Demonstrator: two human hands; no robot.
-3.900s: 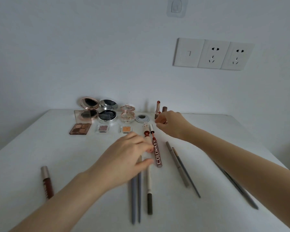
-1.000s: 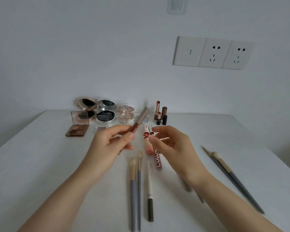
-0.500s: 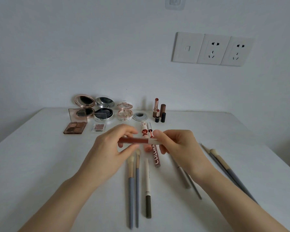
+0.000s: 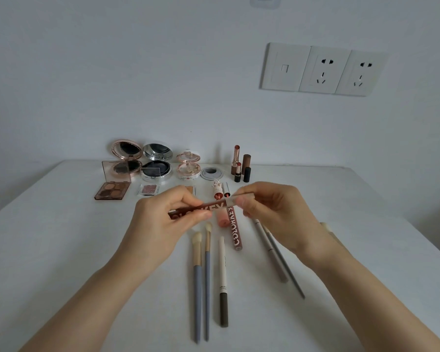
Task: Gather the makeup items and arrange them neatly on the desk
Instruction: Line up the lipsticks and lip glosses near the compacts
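I hold a dark red lip gloss tube level above the white desk. My left hand pinches its red body and my right hand pinches its pale cap end. Below it lie a second red lip gloss and a pink tube. Nearer me lie two blue-handled brushes, a white and brown pencil and two thin grey pencils.
Along the back of the desk stand open compacts, eyeshadow palettes, a small round pot and upright lipsticks. More brushes lie behind my right forearm, mostly hidden. Wall sockets sit above.
The lip gloss that my left hand raised alone a second ago is now level between both hands, my right hand gripping the cap end. The view has tilted slightly.
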